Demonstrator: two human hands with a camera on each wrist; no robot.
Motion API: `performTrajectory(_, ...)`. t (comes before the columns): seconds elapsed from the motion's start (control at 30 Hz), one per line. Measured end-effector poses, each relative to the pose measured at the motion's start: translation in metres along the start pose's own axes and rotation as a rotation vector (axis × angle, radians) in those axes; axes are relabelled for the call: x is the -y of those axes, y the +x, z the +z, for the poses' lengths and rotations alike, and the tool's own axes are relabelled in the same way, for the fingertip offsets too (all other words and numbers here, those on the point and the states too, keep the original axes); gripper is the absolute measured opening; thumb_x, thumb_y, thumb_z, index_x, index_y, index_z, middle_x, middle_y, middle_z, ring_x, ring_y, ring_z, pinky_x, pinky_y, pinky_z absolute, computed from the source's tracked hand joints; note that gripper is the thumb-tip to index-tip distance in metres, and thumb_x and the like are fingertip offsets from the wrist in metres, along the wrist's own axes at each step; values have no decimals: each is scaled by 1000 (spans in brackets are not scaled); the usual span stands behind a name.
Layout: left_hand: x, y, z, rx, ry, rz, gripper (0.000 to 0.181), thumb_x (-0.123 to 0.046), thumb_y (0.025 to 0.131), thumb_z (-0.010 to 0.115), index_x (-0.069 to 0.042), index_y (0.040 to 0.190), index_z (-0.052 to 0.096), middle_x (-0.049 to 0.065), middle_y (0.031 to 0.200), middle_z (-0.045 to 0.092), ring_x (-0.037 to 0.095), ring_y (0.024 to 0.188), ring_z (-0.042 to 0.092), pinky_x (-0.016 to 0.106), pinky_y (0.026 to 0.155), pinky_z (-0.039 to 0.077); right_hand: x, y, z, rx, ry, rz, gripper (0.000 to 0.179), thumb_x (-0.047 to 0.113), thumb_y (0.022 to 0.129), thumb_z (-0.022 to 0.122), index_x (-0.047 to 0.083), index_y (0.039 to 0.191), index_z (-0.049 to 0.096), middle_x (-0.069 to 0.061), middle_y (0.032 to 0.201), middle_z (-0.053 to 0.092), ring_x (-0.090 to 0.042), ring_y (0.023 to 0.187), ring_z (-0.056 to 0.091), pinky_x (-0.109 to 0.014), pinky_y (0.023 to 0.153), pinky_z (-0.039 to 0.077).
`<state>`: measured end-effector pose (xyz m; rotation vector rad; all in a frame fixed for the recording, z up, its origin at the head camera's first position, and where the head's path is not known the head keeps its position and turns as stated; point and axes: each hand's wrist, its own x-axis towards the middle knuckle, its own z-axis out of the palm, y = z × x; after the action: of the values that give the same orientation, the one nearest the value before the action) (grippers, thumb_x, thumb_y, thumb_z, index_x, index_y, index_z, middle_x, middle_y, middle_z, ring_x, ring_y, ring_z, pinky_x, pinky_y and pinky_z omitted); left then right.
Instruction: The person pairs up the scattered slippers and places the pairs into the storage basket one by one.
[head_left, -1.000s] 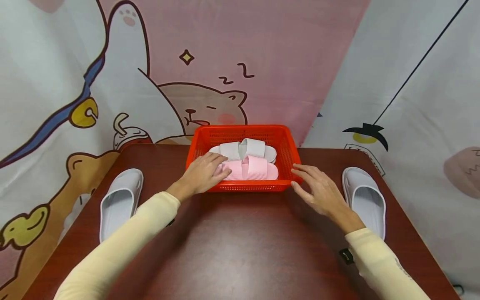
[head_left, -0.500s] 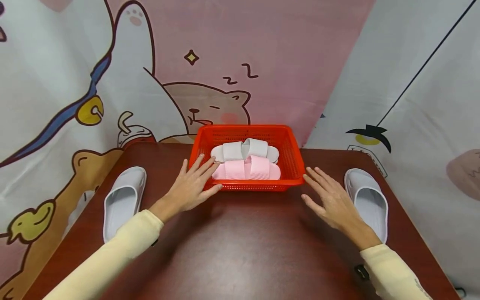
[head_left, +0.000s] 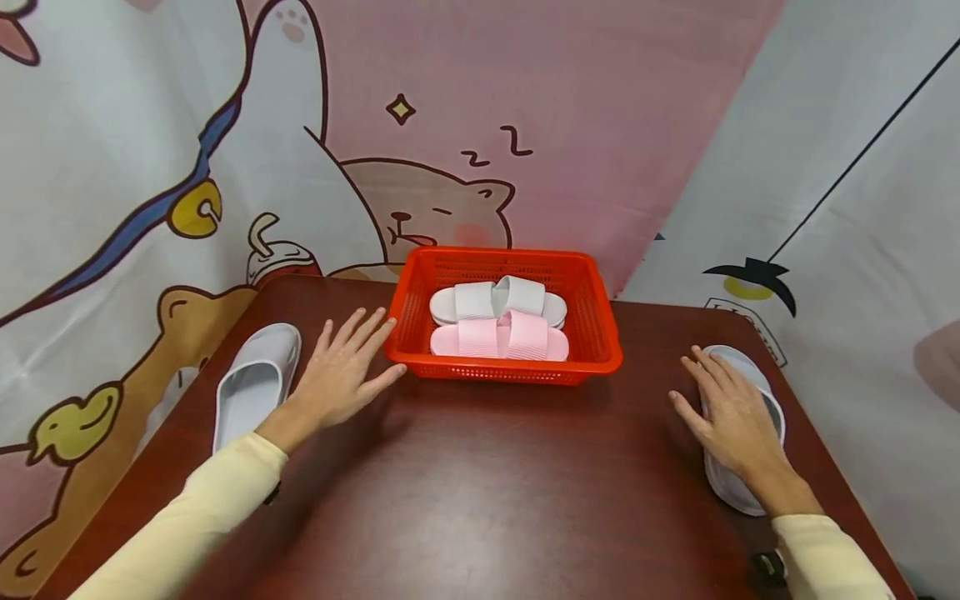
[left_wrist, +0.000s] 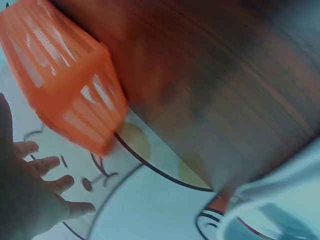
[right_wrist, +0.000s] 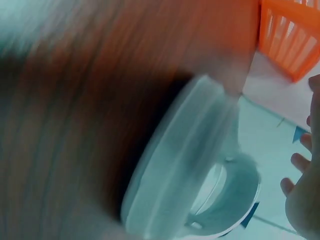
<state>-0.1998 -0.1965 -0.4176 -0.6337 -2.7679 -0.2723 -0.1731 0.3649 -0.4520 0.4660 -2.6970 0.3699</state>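
In the head view my left hand (head_left: 337,371) is spread with straight fingers, between a light grey slipper (head_left: 258,379) and the left end of a red plastic basket (head_left: 506,371). My right hand (head_left: 731,412), fingers extended, hovers over a second light grey slipper (head_left: 738,492) and hides part of it. Neither hand holds anything. A pair of white slippers (head_left: 474,300) lies in the basket behind a pair of pink slippers (head_left: 477,340). The right wrist view shows the right-hand slipper (right_wrist: 170,170) from its side, blurred.
Everything stands on a dark reddish-brown table (head_left: 480,467). Behind it hangs a cartoon-printed cloth (head_left: 585,125) that also runs along both sides. The basket is at the table's far edge, and the two grey slippers lie near its left and right edges.
My left hand has left the basket and moved left toward the grey slipper. The right hand has moved right from the basket's corner to above the other grey slipper. The head view has shifted slightly.
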Motion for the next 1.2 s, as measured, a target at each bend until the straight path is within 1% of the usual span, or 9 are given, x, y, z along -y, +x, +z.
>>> performTrajectory(0.17, 27, -9, -2, -32, -17, -55, 73, -47, 97, 60, -8, 156, 40, 18, 160, 34, 40, 148, 24, 67, 114, 15, -18, -7, -5, -11, -35, 59, 63, 37, 99, 61, 6, 151, 45, -22, 157, 36, -41, 147, 24, -70, 111, 16)
performTrajectory(0.33, 59, -23, -4, -17, -2, -119, 73, -33, 93, 69, -4, 153, 40, 24, 157, 35, 44, 145, 25, 70, 111, 17, -34, -14, -10, 23, -45, 140, 69, 40, 101, 58, 9, 157, 35, -24, 159, 29, -44, 149, 16, -72, 111, 8)
performTrajectory(0.43, 78, -33, -5, 6, 3, -166, 80, -28, 89, 73, -3, 154, 35, 29, 157, 29, 49, 144, 23, 73, 109, 18, -41, -15, -12, 41, -34, 192, 72, 43, 101, 56, 3, 157, 31, -28, 159, 27, -49, 147, 17, -72, 111, 8)
performTrajectory(0.53, 98, -43, -4, 50, -15, -238, 90, -27, 86, 77, -1, 156, 27, 33, 159, 17, 55, 143, 18, 77, 106, 15, -46, -15, -13, 69, -16, 256, 75, 46, 101, 54, -5, 152, 34, -35, 157, 24, -58, 141, 19, -72, 110, 11)
performTrajectory(0.6, 111, -51, -1, 106, -23, -302, 93, -30, 86, 77, -2, 157, 25, 34, 160, 10, 58, 142, 13, 82, 102, 12, -47, -15, -14, 104, -5, 302, 74, 48, 100, 54, -6, 147, 36, -38, 155, 23, -62, 136, 22, -75, 105, 17)
performTrajectory(0.7, 126, -64, 3, 198, -40, -370, 89, -36, 88, 74, -3, 156, 27, 35, 158, 8, 62, 138, 14, 84, 96, 19, -48, -17, -14, 164, -3, 358, 73, 50, 100, 54, -4, 145, 36, -40, 152, 24, -63, 131, 25, -80, 96, 26)
performTrajectory(0.83, 131, -71, 2, 284, -47, -399, 85, -42, 91, 71, -6, 155, 29, 37, 155, 15, 65, 133, 21, 83, 87, 33, -48, -17, -14, 198, -22, 389, 77, 54, 99, 54, -1, 150, 34, -38, 150, 27, -61, 130, 28, -83, 87, 30)
performTrajectory(1.0, 129, -63, 2, 338, 24, -402, 85, -51, 91, 68, -8, 153, 30, 38, 151, 19, 66, 127, 28, 78, 79, 43, -49, -19, -12, 164, -59, 383, 76, 56, 96, 59, 2, 146, 40, -38, 145, 35, -62, 125, 33, -83, 84, 32)
performTrajectory(1.2, 125, -57, 5, 337, 89, -397, 91, -73, 91, 50, -3, 147, 33, 42, 139, 29, 67, 113, 37, 72, 67, 48, -41, -17, -5, 111, -112, 378, 73, 56, 92, 65, 2, 139, 48, -37, 134, 43, -64, 117, 39, -81, 80, 38)
